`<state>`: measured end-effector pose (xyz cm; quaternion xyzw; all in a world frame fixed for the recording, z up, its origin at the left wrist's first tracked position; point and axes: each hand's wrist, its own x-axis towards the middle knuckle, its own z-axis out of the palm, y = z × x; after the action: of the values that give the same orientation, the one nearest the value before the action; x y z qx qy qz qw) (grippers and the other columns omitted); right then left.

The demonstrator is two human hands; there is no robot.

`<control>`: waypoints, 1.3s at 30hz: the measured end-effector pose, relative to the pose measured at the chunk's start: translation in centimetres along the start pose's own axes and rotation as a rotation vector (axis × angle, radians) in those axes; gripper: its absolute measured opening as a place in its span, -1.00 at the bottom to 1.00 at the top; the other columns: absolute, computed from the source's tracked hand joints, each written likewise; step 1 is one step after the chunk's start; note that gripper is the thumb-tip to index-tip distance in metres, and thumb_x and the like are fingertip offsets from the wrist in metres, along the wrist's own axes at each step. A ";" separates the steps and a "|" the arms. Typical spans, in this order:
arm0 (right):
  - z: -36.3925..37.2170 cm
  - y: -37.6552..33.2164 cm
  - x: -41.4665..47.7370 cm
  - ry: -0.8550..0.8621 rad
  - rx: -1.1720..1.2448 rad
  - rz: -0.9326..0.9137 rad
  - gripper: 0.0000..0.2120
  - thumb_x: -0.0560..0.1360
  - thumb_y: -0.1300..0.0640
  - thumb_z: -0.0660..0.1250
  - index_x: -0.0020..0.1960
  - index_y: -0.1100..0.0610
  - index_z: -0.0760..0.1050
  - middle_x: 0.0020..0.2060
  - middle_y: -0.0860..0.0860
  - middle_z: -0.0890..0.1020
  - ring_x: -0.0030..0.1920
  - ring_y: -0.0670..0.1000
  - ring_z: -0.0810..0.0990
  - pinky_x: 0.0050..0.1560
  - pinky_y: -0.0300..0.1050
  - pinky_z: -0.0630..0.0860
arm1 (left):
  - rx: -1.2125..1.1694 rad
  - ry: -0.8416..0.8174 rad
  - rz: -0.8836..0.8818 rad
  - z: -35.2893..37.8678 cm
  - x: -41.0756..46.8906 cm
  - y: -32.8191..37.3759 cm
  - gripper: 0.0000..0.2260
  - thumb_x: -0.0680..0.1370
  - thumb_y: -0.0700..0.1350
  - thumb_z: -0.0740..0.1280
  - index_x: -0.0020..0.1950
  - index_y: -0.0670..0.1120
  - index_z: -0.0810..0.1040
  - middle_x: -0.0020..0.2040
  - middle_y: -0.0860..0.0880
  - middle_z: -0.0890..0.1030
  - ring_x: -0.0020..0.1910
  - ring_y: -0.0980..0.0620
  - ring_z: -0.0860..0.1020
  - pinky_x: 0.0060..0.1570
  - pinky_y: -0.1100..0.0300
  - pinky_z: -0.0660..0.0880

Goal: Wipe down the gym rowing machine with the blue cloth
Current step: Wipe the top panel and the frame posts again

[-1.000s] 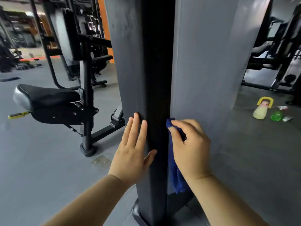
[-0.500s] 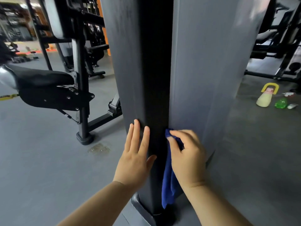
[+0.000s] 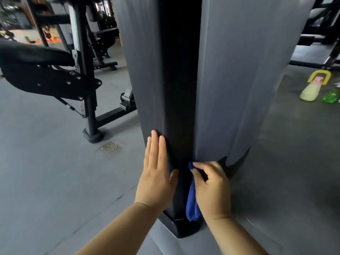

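Observation:
The rowing machine's tall upright column [image 3: 180, 80] fills the middle of the head view, black in the centre with grey panels on both sides. My right hand [image 3: 211, 188] grips the blue cloth [image 3: 191, 205] against the lower edge of the right grey panel, near the black base foot [image 3: 176, 227]. The cloth hangs down below my fingers. My left hand [image 3: 156, 173] lies flat on the left side of the column, fingers straight and pointing up.
The machine's black padded seat [image 3: 36, 52] and its frame post [image 3: 90, 107] stand at the left on the grey floor. A pale bottle with a yellow handle [image 3: 312, 85] and a green bottle [image 3: 331, 95] lie on the floor at the right. Other gym machines stand behind.
Both hands have slid down the column toward the base, the right one dragging the cloth along the panel edge. The view has tilted lower.

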<state>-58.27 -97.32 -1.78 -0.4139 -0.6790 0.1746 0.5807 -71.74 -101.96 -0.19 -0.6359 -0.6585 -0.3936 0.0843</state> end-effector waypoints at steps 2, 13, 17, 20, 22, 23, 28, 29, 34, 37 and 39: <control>0.2 0.1 -0.4 0.042 0.023 -0.002 -0.91 0.44 0.25 0.40 -0.08 0.21 0.66 -0.18 0.01 0.62 -0.14 -0.03 0.60 0.01 -0.44 0.42 | -0.009 -0.001 -0.007 0.7 -0.6 -0.2 0.05 0.48 -0.20 0.47 0.53 0.21 -0.35 0.53 0.24 -0.39 0.58 0.01 -0.15 0.50 0.01 0.12; 1.9 3.6 -3.1 0.096 0.025 -0.012 -0.91 0.46 0.27 0.43 -0.06 0.25 0.68 -0.14 0.06 0.63 -0.12 -0.01 0.61 0.03 -0.31 0.50 | 0.048 -0.087 -0.059 4.4 -5.2 -2.9 0.02 0.47 -0.14 0.49 0.56 0.12 -0.28 0.56 0.16 -0.37 0.57 -0.04 -0.01 0.47 0.05 0.19; 2.1 3.1 -3.6 0.089 0.002 0.056 -0.87 0.47 0.22 0.40 -0.03 0.24 0.68 -0.12 0.07 0.66 -0.12 -0.05 0.60 0.01 -0.47 0.44 | 0.076 -0.186 -0.058 5.2 -7.5 -3.0 0.08 0.47 -0.10 0.48 0.53 0.14 -0.41 0.57 0.14 -0.35 0.53 0.20 -0.15 0.41 0.45 -0.08; 2.1 3.7 -3.9 0.078 0.015 0.064 -0.89 0.46 0.25 0.42 -0.05 0.23 0.68 -0.14 0.04 0.66 -0.12 -0.10 0.58 0.00 -0.47 0.44 | 0.095 -0.189 -0.039 5.0 -7.8 -3.0 0.09 0.47 -0.08 0.49 0.53 0.15 -0.41 0.57 0.14 -0.34 0.54 0.11 -0.04 0.35 0.43 0.06; 2.3 4.6 -4.5 0.052 0.006 0.081 -0.91 0.44 0.29 0.45 -0.06 0.22 0.69 -0.15 0.03 0.66 -0.11 -0.09 0.58 -0.01 -0.46 0.44 | 0.099 -0.175 -0.030 4.7 -7.7 -3.1 0.10 0.46 -0.09 0.50 0.54 0.15 -0.40 0.58 0.14 -0.31 0.53 0.05 0.05 0.26 0.34 0.23; 2.5 5.2 -5.1 0.040 -0.005 0.113 -0.91 0.43 0.32 0.47 -0.08 0.21 0.69 -0.16 0.03 0.66 -0.11 -0.08 0.58 -0.03 -0.49 0.42 | 0.096 -0.180 -0.030 4.6 -7.7 -3.0 0.10 0.46 -0.09 0.50 0.53 0.17 -0.41 0.58 0.14 -0.31 0.53 0.04 0.07 0.23 0.33 0.26; 3.5 6.0 -7.1 0.040 -0.004 0.295 -0.87 0.39 0.36 0.52 -0.12 0.18 0.69 -0.19 0.04 0.68 -0.20 0.03 0.65 -0.09 -0.60 0.34 | 0.114 -0.208 -0.029 4.4 -7.7 -3.2 0.10 0.47 -0.04 0.49 0.50 0.18 -0.45 0.58 0.13 -0.31 0.55 -0.02 0.15 0.29 0.34 0.21; 3.7 5.7 -7.2 0.066 0.001 0.303 -0.89 0.40 0.35 0.52 -0.11 0.19 0.70 -0.18 0.04 0.68 -0.20 0.01 0.64 -0.10 -0.60 0.35 | 0.115 -0.206 -0.026 4.4 -7.7 -3.3 0.10 0.47 -0.04 0.49 0.52 0.17 -0.43 0.59 0.11 -0.30 0.54 -0.04 0.17 0.29 0.32 0.25; 4.2 6.3 -8.0 0.084 0.003 0.340 -0.90 0.43 0.30 0.51 -0.06 0.22 0.70 -0.14 0.04 0.70 -0.17 -0.05 0.62 -0.09 -0.58 0.37 | 0.088 -0.194 -0.039 4.7 -7.8 -3.2 0.11 0.44 -0.07 0.51 0.54 0.16 -0.39 0.60 0.07 -0.25 0.54 -0.05 0.14 0.32 0.22 0.30; 4.4 7.6 -9.0 0.033 -0.031 0.423 -0.90 0.42 0.31 0.50 -0.06 0.21 0.71 -0.14 0.08 0.71 -0.13 0.06 0.66 -0.10 -0.59 0.31 | 0.085 -0.187 -0.037 5.0 -7.9 -3.1 0.11 0.46 -0.06 0.49 0.51 0.18 -0.45 0.56 0.15 -0.34 0.55 0.00 0.07 0.35 0.28 0.19; 4.5 8.2 -9.6 -0.009 -0.067 0.520 -0.89 0.44 0.29 0.47 -0.04 0.20 0.71 -0.09 0.09 0.71 -0.07 0.12 0.66 -0.14 -0.51 0.29 | 0.101 -0.195 -0.037 4.9 -7.9 -3.1 0.11 0.48 -0.05 0.48 0.48 0.20 -0.49 0.54 0.18 -0.40 0.56 -0.01 0.09 0.34 0.28 0.23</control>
<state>-59.69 -98.62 -15.05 -0.5928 -0.5577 0.2973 0.4993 -71.24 -104.62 -9.69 -0.6540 -0.6941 -0.2975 0.0446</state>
